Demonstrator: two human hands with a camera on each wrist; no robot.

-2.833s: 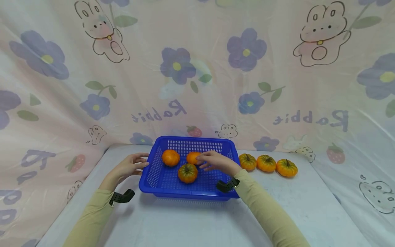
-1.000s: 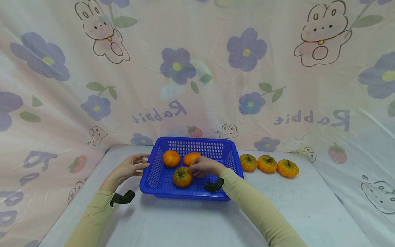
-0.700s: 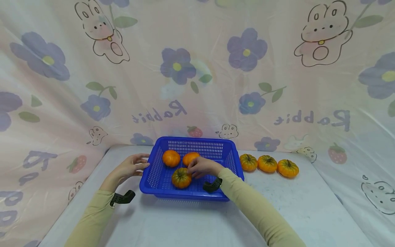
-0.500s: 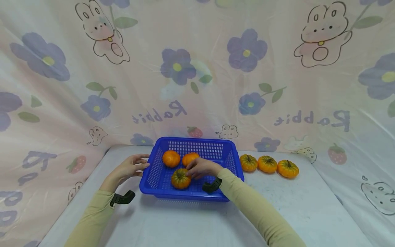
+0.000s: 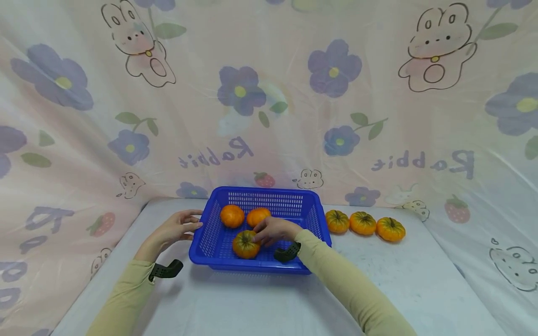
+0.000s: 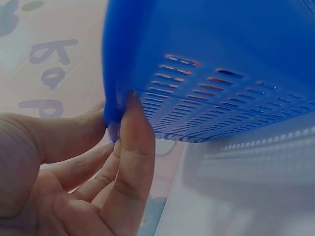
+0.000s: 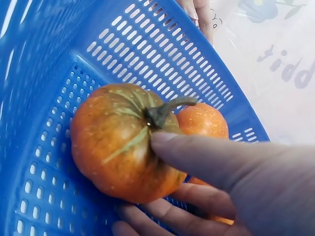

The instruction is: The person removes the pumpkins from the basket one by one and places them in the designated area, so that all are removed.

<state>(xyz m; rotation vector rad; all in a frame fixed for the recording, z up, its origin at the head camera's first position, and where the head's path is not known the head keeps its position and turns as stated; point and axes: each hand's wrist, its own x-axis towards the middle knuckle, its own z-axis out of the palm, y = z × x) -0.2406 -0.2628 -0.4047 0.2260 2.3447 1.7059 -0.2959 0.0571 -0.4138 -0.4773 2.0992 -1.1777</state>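
My left hand [image 5: 178, 228] pinches the left rim of the blue plastic basket [image 5: 260, 269]; in the left wrist view, thumb and fingers lie on either side of the rim [image 6: 114, 98]. Inside the basket, my right hand [image 5: 275, 230] grips a small orange pumpkin [image 5: 246, 244] with green streaks. The right wrist view shows the thumb on its top beside the curved stem [image 7: 170, 109] and the other fingers along its lower side. Behind it in the basket sit two more orange pumpkins, one on the left [image 5: 232, 216] and one [image 5: 258, 216] partly behind my right hand.
Three greenish-orange pumpkins, the nearest [image 5: 337, 221] close by the basket's right side, stand in a row on the white table [image 5: 403, 284]. A patterned cloth [image 5: 286, 130] with rabbits and flowers hangs behind and at the sides.
My right hand has moved left and nearer to me and taken hold of the front pumpkin, which has shifted left and nearer too. The left hand stays at the rim.
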